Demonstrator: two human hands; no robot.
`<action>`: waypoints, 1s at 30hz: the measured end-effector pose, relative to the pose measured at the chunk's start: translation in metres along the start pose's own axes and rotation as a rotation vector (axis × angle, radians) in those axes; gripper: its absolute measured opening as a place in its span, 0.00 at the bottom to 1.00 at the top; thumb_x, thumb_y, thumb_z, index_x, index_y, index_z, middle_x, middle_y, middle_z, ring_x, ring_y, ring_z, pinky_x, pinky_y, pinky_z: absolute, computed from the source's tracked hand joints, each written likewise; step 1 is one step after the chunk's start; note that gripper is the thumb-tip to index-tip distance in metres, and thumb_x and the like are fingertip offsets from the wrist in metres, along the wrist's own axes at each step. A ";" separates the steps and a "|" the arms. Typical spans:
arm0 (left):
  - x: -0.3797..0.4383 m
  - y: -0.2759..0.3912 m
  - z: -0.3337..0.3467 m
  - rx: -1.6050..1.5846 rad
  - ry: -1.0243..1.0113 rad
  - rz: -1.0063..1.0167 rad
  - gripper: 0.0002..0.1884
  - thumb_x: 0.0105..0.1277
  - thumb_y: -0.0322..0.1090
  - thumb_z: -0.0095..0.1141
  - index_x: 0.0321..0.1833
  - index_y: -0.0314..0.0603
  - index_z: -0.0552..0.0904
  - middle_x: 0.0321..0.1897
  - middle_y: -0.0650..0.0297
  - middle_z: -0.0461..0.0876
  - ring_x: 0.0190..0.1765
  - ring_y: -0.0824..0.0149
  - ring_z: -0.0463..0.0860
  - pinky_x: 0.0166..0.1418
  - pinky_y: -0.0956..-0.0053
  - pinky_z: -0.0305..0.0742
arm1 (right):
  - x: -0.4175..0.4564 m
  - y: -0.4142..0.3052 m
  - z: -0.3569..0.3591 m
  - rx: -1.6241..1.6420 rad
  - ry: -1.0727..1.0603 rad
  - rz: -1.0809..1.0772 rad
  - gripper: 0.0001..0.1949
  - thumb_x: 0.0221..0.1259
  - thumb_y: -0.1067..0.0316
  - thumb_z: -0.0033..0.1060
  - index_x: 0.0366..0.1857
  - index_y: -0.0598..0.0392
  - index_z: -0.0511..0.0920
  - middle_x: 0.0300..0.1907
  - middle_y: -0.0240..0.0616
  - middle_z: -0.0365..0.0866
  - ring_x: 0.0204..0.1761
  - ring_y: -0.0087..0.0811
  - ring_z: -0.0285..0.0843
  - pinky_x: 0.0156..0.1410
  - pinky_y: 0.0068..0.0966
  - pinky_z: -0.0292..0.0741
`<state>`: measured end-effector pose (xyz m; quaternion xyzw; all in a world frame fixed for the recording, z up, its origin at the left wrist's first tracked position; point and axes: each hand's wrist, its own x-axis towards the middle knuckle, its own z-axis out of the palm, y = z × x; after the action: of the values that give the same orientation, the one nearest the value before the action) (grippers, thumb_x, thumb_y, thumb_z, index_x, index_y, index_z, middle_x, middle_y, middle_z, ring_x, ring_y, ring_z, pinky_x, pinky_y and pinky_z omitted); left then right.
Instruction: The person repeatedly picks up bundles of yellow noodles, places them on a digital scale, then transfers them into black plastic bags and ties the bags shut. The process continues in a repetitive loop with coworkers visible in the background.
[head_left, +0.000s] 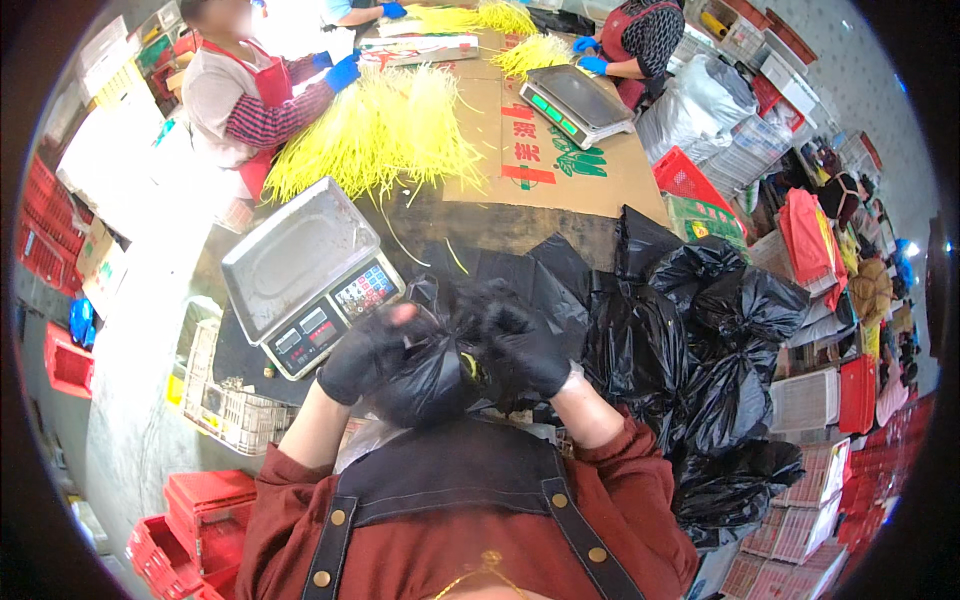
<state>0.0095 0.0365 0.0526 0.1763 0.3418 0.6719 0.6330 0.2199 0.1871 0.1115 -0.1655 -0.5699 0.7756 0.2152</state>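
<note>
A black plastic bag (429, 379) is in front of my apron, gathered at its top between my two hands. My left hand (364, 358), in a black glove with a bare fingertip showing, grips the bag's left side. On the other side my right hand (525, 346), also black-gloved, holds the gathered plastic; its fingers are blurred. A bit of yellow (469, 365) shows at the bag near that hand. Just beyond my left hand sits a digital scale (300, 259) with a bare metal pan. Flat black bags (559, 270) lie beyond my right hand.
Filled, tied black bags (697, 322) crowd the table's right side. Across the table, a person in a red apron (259, 97) handles long yellow stalks (382, 127), resembling blanched chives. A second scale (577, 105) rests on cardboard (480, 172). A plastic crate (232, 409) stands at left.
</note>
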 end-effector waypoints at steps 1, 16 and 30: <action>-0.009 0.007 0.013 0.207 -0.054 -0.036 0.27 0.67 0.26 0.61 0.70 0.33 0.74 0.59 0.61 0.82 0.59 0.68 0.80 0.59 0.77 0.77 | 0.008 0.001 0.001 -0.238 -0.081 -0.039 0.09 0.65 0.71 0.59 0.46 0.58 0.83 0.40 0.40 0.87 0.44 0.37 0.84 0.51 0.35 0.77; 0.018 0.006 0.001 -0.008 0.198 0.046 0.09 0.76 0.37 0.53 0.47 0.39 0.80 0.37 0.62 0.85 0.41 0.61 0.83 0.47 0.63 0.78 | 0.018 0.048 -0.042 -0.759 -0.029 -0.562 0.11 0.61 0.74 0.58 0.47 0.54 0.83 0.53 0.43 0.84 0.59 0.45 0.79 0.68 0.36 0.72; 0.011 0.015 0.017 -0.334 0.239 0.206 0.11 0.75 0.38 0.55 0.45 0.37 0.84 0.39 0.59 0.87 0.46 0.62 0.86 0.57 0.64 0.79 | -0.018 0.016 0.005 -1.390 -0.110 -0.504 0.20 0.58 0.58 0.68 0.55 0.47 0.83 0.67 0.43 0.74 0.72 0.51 0.65 0.74 0.49 0.64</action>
<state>0.0090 0.0519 0.0726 0.0220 0.2786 0.7964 0.5363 0.2307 0.1698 0.0981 -0.0888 -0.9601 0.1702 0.2034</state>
